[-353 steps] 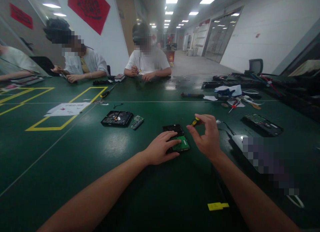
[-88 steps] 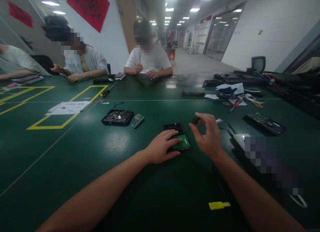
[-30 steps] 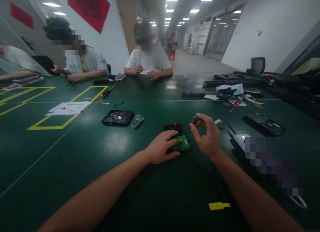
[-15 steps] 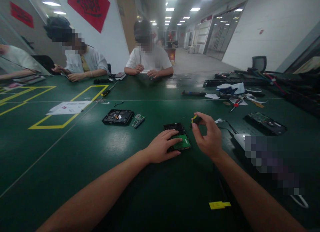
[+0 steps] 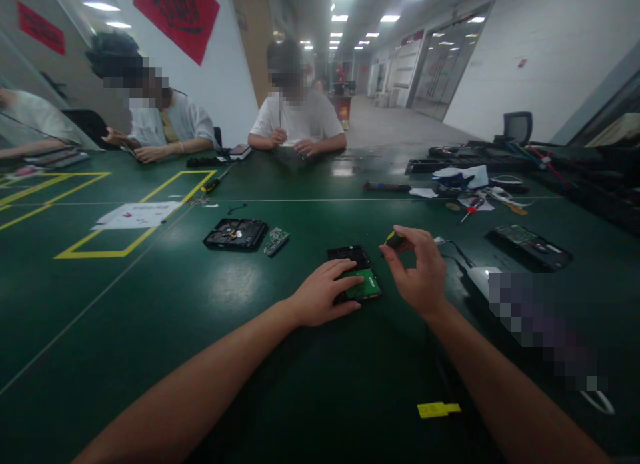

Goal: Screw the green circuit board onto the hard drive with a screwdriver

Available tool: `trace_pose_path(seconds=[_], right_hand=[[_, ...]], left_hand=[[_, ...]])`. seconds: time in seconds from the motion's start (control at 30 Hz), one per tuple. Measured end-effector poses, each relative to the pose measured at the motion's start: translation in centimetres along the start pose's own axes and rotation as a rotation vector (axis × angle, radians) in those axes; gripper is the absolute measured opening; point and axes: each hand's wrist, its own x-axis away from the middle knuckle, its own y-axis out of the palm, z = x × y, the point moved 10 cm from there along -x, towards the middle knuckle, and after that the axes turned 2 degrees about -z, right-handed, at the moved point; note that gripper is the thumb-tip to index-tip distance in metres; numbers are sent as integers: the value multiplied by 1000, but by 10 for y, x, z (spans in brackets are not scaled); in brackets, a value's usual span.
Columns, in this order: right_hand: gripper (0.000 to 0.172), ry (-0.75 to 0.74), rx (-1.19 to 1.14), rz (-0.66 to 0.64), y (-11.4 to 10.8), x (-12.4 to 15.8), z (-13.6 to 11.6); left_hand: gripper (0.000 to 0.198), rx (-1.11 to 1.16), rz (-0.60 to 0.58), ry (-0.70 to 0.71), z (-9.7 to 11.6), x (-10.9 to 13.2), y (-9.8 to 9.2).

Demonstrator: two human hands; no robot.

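Note:
My left hand (image 5: 323, 294) lies spread over a hard drive (image 5: 367, 285) with a green circuit board and black casing. Its fingers rest on top and the thumb lies along the near edge; part of the drive is hidden under them. Just to the right of the drive, my right hand (image 5: 420, 274) is raised above the table. Thumb and fingers pinch a small yellow-and-black screwdriver (image 5: 393, 240), its thin dark tip pointing down and left, apart from the drive. The palm hides some of the handle.
Left of my hands lie an opened black drive casing (image 5: 236, 234) and a loose circuit board (image 5: 277, 240). Another hard drive (image 5: 530, 246) and a cabled white device (image 5: 485, 277) are at right. A yellow tag (image 5: 439, 409) lies near me. Several people sit across the table.
My right hand has shifted slightly to the right, and the screwdriver has turned a little, showing more of its yellow side. My left hand stays on the hard drive.

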Motion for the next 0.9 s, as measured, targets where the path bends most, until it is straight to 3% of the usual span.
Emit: trace_pose_path(seconds=[0.2,0.43,0.73,0.9], right_hand=[[50,76,-81,-34,7,5,8],[44,4,-26,-12,0,-2,-3],[48,47,-110,-83,9,3,4],[44,25,-45,-48,5,0,0]], left_hand=[[56,2,-6,4,2,-1,-2],[56,18,-2,3,1,-1,-2],[56,29,2,-9,1,-1,-3],[56,25,-4,-11,1,-1,-2]])
